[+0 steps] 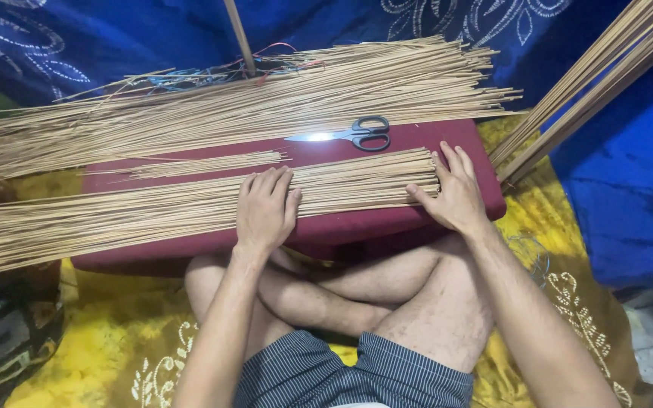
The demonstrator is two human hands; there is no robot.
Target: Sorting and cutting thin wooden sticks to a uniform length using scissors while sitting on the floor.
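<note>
Thin bamboo sticks pressed flat and squared at their ends on a padded maroon surface.

The near bundle of sticks (190,204) is held down under the flat, spread left hand (266,208); its ends are butted against the open right hand (455,193), nothing clasped. The sticks are judged light, springy, smooth, apt to roll and snap, best taken mid-length. Beyond the hands lie steel scissors (353,134) and a larger stick pile (228,106).

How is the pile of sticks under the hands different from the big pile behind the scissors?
The near pile is thinner and tidier, pressed flat by the left hand and squared at its end by the right hand. The far pile is thicker, untouched, with ragged ends. Both are thin tan sticks.
</note>
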